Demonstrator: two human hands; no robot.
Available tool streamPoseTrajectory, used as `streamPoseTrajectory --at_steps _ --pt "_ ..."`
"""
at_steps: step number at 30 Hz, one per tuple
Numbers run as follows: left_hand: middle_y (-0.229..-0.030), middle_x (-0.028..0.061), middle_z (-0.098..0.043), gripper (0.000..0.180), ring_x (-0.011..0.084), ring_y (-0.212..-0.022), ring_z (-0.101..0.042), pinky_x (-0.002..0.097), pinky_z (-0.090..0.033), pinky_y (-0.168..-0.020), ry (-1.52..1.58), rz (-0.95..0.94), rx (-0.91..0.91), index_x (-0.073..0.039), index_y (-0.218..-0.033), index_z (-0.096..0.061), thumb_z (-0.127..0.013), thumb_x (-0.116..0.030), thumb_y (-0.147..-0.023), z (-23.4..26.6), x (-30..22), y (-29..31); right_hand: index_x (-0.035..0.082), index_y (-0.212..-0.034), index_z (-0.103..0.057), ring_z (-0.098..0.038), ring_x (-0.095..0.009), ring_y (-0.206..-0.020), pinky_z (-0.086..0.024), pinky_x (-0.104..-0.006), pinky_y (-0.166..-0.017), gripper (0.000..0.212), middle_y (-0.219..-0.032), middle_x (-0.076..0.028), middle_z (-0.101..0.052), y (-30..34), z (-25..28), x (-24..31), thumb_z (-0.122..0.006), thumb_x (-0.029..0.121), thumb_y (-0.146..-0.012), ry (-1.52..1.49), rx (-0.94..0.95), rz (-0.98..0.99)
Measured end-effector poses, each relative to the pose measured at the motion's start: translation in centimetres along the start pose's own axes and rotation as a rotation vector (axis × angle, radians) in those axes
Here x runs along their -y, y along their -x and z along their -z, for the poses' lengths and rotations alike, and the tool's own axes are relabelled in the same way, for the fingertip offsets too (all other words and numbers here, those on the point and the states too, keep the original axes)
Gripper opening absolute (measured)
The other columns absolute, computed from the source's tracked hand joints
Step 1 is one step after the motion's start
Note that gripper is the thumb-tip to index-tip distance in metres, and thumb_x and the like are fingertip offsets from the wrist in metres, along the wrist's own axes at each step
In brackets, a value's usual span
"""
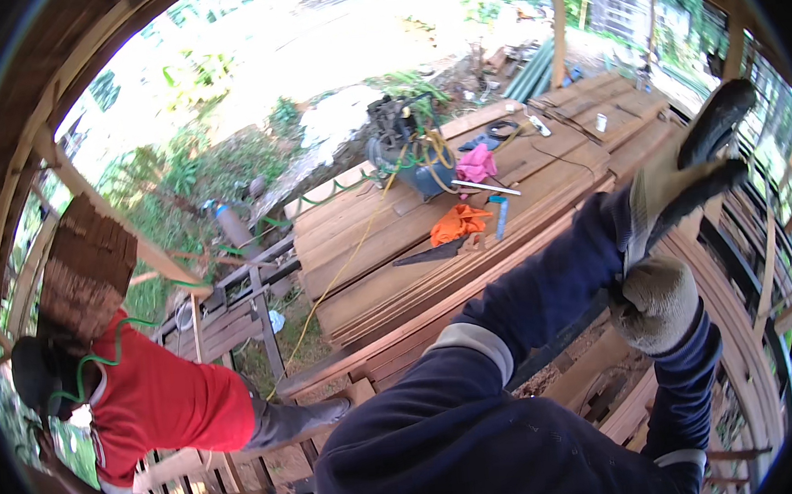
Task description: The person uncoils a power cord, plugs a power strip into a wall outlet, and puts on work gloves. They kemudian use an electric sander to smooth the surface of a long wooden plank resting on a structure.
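My left hand [689, 162], in a light work glove with a black coated palm and fingers, is stretched out to the right with thumb and fingers apart. Just below its wrist, my right hand [659, 300] is closed in a knit glove. It pinches the cuff of the left glove [632, 240], which is drawn down toward it; the fingertips themselves are hidden. Dark blue sleeves [532, 292] cover both arms. Beyond them lies a stack of wooden planks [352, 273].
On the planks stand an air compressor [423, 167], a pink cloth [476, 162], an orange cloth [459, 223] and a handsaw [429, 253]. A yellow hose [342, 262] runs toward a person in red [171, 382] at left. Timber posts and rails surround the work area.
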State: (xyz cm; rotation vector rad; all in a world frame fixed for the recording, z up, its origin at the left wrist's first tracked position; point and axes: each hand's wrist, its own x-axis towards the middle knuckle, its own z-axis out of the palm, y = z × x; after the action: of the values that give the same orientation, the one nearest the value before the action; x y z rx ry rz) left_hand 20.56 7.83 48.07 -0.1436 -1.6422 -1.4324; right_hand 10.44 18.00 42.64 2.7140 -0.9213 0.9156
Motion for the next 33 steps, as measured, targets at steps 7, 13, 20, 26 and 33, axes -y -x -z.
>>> streamPoseTrajectory --at_steps 7,13,20,26,33 --pt "-0.147 0.0221 -0.056 0.075 0.0289 -0.131 -0.059 0.0426 -0.047 -0.111 0.348 -0.257 -0.021 -0.005 -0.163 -0.031 -0.066 -0.025 -0.100 2.3 -3.4 1.3 0.006 -0.070 -0.066 -0.065 -0.030 -0.058 -0.053 -0.0401 -0.056 0.011 -0.064 -0.008 -0.062 -3.1 -1.3 0.9 -0.076 0.001 -0.067 -0.080 -0.057 0.127" --pt "-0.157 0.0164 -0.050 0.060 0.0309 -0.148 -0.041 0.0525 -0.033 -0.121 0.658 -0.358 -0.281 -0.022 -0.161 -0.039 -0.046 -0.051 -0.108 5.2 3.6 5.4 0.006 -0.100 -0.076 -0.070 -0.032 -0.073 -0.058 -0.0396 -0.066 0.019 -0.080 -0.010 -0.070 1.4 -7.7 -3.9 -0.077 0.014 -0.082 -0.162 -0.110 -0.083" --pt "-0.166 0.0170 -0.035 0.059 0.0255 -0.154 -0.034 0.0398 -0.028 -0.127 -0.133 0.510 -0.626 -0.004 -0.164 -0.027 -0.039 -0.033 -0.114 21.1 21.2 29.8 0.005 -0.092 -0.072 -0.070 -0.043 -0.082 -0.056 -0.0522 -0.074 0.023 -0.085 -0.022 -0.071 15.1 -19.4 -2.7 -0.065 0.027 -0.085 -0.380 0.344 -0.740" --pt "-0.150 0.0217 -0.056 0.073 0.0348 -0.139 -0.054 0.0408 -0.043 -0.116 -0.595 2.084 -0.145 -0.006 -0.153 -0.050 -0.059 -0.057 -0.101 7.9 17.1 75.0 0.007 -0.087 -0.078 -0.073 -0.042 -0.088 -0.060 -0.0486 -0.079 0.032 -0.090 -0.022 -0.074 45.5 -24.1 9.5 -0.057 0.030 -0.093 -0.372 0.982 -1.242" --pt "-0.139 0.0210 -0.065 0.066 0.0354 -0.129 -0.063 0.0429 -0.049 -0.108 -0.518 2.223 -0.548 -0.011 -0.144 -0.061 -0.056 -0.060 -0.100 2.8 9.9 79.8 0.012 -0.084 -0.081 -0.076 -0.036 -0.085 -0.061 -0.0506 -0.080 0.029 -0.095 -0.015 -0.077 58.2 -31.2 11.6 -0.061 0.033 -0.091 -0.411 1.013 -1.457"
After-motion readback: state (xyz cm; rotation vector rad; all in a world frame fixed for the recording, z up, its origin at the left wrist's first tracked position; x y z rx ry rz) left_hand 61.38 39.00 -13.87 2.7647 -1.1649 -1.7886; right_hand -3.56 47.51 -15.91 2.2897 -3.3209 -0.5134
